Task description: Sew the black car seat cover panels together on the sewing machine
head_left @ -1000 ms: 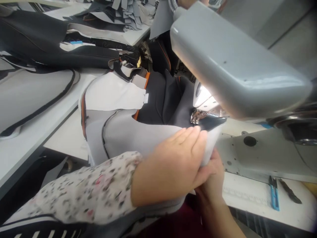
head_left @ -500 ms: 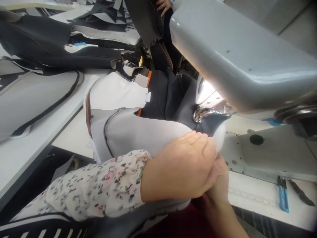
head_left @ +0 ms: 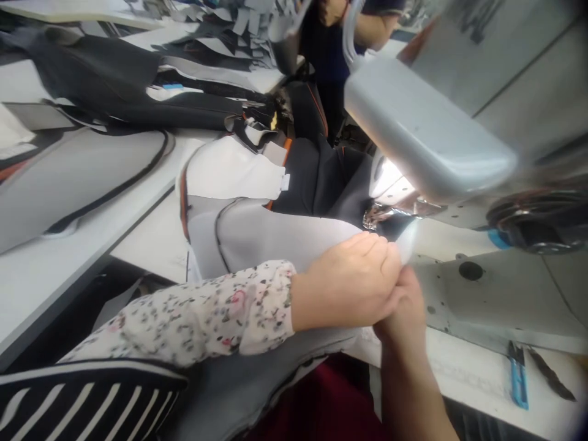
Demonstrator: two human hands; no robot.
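A grey seat-cover piece [head_left: 275,236] with black and orange panels lies across the sewing machine bed [head_left: 496,294]. Its folded edge sits just in front of the presser foot [head_left: 374,215], under the grey machine head [head_left: 427,141]. My left hand [head_left: 349,282] rests on top of the grey fabric, fingers curled together over the fold. My right hand [head_left: 404,306] comes up from below and pinches the same edge, touching the left hand's fingertips. The right fingertips are partly hidden behind the left hand.
Blue thread snips [head_left: 518,373] and a dark tool [head_left: 551,373] lie on the table at the right. Stacks of black and grey cut pieces [head_left: 114,92] fill the left table beside a grey panel with black piping [head_left: 68,177]. Another person [head_left: 340,24] works at the back.
My left fingers have gone from lying flat to curling over the fabric fold. Both hands have edged toward the presser foot, and the view has pulled back and tilted.
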